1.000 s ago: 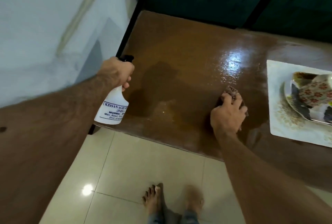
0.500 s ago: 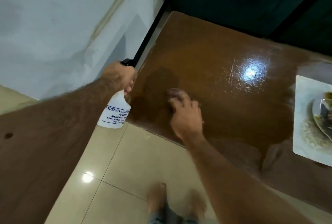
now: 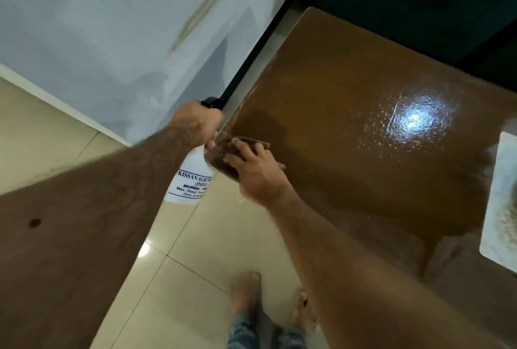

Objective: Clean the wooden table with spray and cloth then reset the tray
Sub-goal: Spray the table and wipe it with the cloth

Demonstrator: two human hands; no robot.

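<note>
Having been swept leftward from beside the tray, the cloth is now pressed under the flattened right hand at the bench's near-left corner; the spray bottle is gripped by the left hand, so wiping is judged nearly across.

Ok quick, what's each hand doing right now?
Left hand: grips the spray bottle by its neck.
Right hand: fingers flat, pressing the cloth on the table corner.

Glossy brown wooden table over a pale tiled floor

A brown cloth lies at the table's near left corner — a white tray sits at the right edge, and a bright light glare shines on the wet-looking top between them.
</note>
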